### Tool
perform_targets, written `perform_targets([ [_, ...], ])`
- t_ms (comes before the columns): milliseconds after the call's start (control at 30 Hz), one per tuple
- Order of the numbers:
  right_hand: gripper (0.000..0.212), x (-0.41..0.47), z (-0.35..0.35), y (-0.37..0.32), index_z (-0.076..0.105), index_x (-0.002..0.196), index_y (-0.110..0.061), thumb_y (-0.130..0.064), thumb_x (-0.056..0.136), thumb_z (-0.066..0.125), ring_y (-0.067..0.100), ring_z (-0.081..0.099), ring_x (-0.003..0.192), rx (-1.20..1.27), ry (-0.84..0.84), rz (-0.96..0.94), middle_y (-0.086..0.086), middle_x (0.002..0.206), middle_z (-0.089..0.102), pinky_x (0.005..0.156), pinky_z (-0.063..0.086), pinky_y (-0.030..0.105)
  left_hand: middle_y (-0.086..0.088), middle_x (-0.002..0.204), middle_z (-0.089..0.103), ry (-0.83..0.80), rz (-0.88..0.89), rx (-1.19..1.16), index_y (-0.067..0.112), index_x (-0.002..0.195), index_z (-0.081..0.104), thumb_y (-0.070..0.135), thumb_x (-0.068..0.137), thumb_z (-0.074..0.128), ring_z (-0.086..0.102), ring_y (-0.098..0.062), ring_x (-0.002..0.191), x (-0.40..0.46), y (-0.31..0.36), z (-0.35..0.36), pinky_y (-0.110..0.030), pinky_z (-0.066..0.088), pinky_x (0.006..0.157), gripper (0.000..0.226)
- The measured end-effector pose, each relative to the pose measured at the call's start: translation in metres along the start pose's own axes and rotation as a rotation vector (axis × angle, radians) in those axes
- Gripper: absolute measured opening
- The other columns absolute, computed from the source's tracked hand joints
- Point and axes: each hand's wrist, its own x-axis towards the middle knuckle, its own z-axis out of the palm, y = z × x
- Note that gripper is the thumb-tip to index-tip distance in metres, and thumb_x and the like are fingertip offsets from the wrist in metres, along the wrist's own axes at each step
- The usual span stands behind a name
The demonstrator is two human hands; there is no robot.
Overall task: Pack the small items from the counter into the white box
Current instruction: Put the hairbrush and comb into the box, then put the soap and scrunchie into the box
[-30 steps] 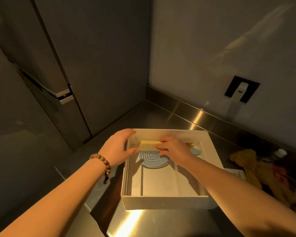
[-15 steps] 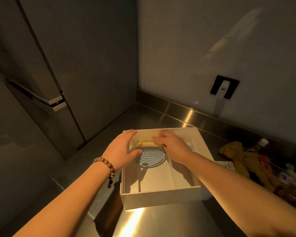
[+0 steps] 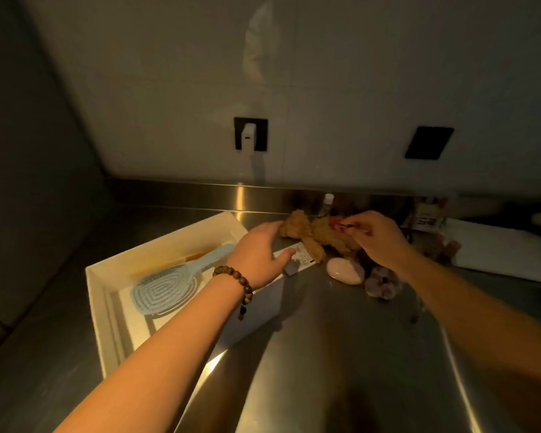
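Two hands, which half a second ago were both inside the white box [image 3: 169,245] settling the comb against the brush, have now left it and reach right to the heap of unpacked items. Nearest us, on the steel counter [image 3: 325,354], the box sits at left; we see the blue hairbrush [image 3: 166,287] lying flat in it, handle toward the far corner, with the pale comb [image 3: 169,260] just beyond. We read this as one placement finished and the next pick begun. The left hand [image 3: 260,254], a bead bracelet [image 3: 236,281] on its wrist, crosses the box's right wall with fingers spread; its fingertips touch the tan plush toy [image 3: 313,232] while its thumb rests on a printed card [image 3: 303,259]. Beside the card lie a pale oval case [image 3: 344,270] and a purplish lump [image 3: 383,284] that we cannot identify. Farther off, the right hand [image 3: 378,239] pinches a small red item [image 3: 338,225] between thumb and forefinger above the toy; what it is we cannot tell. Against the back edge, a bottle cap [image 3: 328,198] and packets [image 3: 425,217] remain, so we judge that most of the packing is still ahead.
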Motion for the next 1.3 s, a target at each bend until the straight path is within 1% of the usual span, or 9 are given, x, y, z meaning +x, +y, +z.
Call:
perform_targets([
  [133, 0.020, -0.017, -0.015, 0.066, 0.070, 0.107, -0.013, -0.015, 0.093, 0.057, 0.026, 0.062, 0.097, 0.042, -0.003, 0.139, 0.009, 0.108, 0.062, 0.081, 0.048, 0.031, -0.005, 0.137, 0.048, -0.094, 0.056, -0.017, 0.020, 0.140, 0.037, 0.041, 0.086, 0.058, 0.045, -0.021, 0.124, 0.028, 0.033, 0.049, -0.025, 0.033, 0.096, 0.062],
  [267, 0.027, -0.023, -0.017, 0.126, 0.066, 0.115, -0.013, -0.017, 0.089, 0.063, 0.032, 0.058, 0.102, 0.006, -0.112, 0.115, 0.016, 0.110, 0.061, 0.085, 0.049, 0.043, -0.006, 0.137, 0.047, -0.236, 0.009, 0.057, 0.019, 0.138, 0.037, 0.039, 0.085, 0.058, 0.044, -0.023, 0.124, 0.059, 0.050, 0.111, -0.033, 0.038, 0.102, 0.061],
  [400, 0.077, -0.022, 0.002, 0.174, 0.038, 0.142, -0.028, -0.053, 0.076, 0.068, 0.028, 0.035, 0.130, -0.223, -0.365, 0.053, 0.008, 0.142, 0.036, 0.106, 0.034, 0.038, -0.007, 0.143, 0.038, -0.420, -0.054, 0.175, 0.019, 0.138, 0.035, 0.038, 0.077, 0.067, 0.037, -0.024, 0.129, 0.082, 0.050, 0.173, -0.037, 0.032, 0.107, 0.072],
  [600, 0.097, -0.022, 0.041, 0.204, 0.002, 0.145, -0.051, -0.078, 0.067, 0.052, 0.026, 0.007, 0.143, -0.311, -0.363, -0.099, -0.001, 0.159, 0.008, 0.111, 0.021, 0.052, -0.005, 0.156, 0.012, -0.501, -0.141, 0.270, 0.018, 0.148, 0.012, 0.051, 0.072, 0.069, 0.009, -0.026, 0.142, 0.086, 0.035, 0.223, -0.040, 0.011, 0.117, 0.101],
  [733, 0.090, -0.018, 0.055, 0.201, 0.016, 0.143, -0.048, -0.078, 0.066, 0.051, 0.026, 0.005, 0.143, -0.310, -0.365, -0.102, -0.004, 0.158, 0.002, 0.110, 0.021, 0.054, -0.005, 0.148, 0.030, -0.419, -0.171, 0.250, 0.022, 0.144, 0.024, 0.050, 0.071, 0.071, 0.030, -0.026, 0.132, 0.082, 0.033, 0.226, -0.038, 0.026, 0.109, 0.091],
  [833, 0.071, -0.021, 0.059, 0.200, 0.036, 0.137, -0.038, -0.067, 0.074, 0.053, 0.029, 0.020, 0.136, -0.311, -0.281, -0.089, 0.002, 0.150, 0.022, 0.106, 0.029, 0.048, -0.002, 0.132, 0.044, -0.362, -0.209, 0.235, 0.022, 0.133, 0.039, 0.051, 0.066, 0.074, 0.041, -0.021, 0.116, 0.074, 0.033, 0.224, -0.033, 0.036, 0.097, 0.080],
  [933, 0.054, -0.022, 0.060, 0.200, 0.047, 0.130, -0.028, -0.051, 0.083, 0.057, 0.027, 0.029, 0.130, -0.282, -0.248, -0.054, 0.002, 0.142, 0.037, 0.104, 0.034, 0.044, 0.000, 0.127, 0.046, -0.323, -0.272, 0.209, 0.026, 0.131, 0.040, 0.055, 0.064, 0.074, 0.041, -0.019, 0.115, 0.062, 0.032, 0.221, -0.032, 0.036, 0.097, 0.080],
  [1067, 0.046, -0.028, 0.059, 0.198, 0.050, 0.129, -0.024, -0.036, 0.085, 0.060, 0.025, 0.032, 0.130, -0.213, -0.227, -0.028, 0.002, 0.138, 0.040, 0.106, 0.035, 0.039, 0.002, 0.129, 0.046, -0.277, -0.330, 0.134, 0.029, 0.131, 0.038, 0.057, 0.062, 0.073, 0.042, -0.018, 0.116, 0.045, 0.031, 0.212, -0.034, 0.039, 0.096, 0.082],
  [1300, 0.056, -0.030, 0.036, 0.183, 0.042, 0.133, -0.037, -0.041, 0.081, 0.064, 0.026, 0.031, 0.130, -0.066, 0.051, -0.056, 0.000, 0.143, 0.024, 0.098, 0.042, 0.040, 0.001, 0.133, 0.044, -0.195, -0.322, 0.096, 0.025, 0.136, 0.036, 0.054, 0.065, 0.074, 0.038, -0.020, 0.119, 0.041, 0.041, 0.187, -0.036, 0.037, 0.099, 0.085],
])
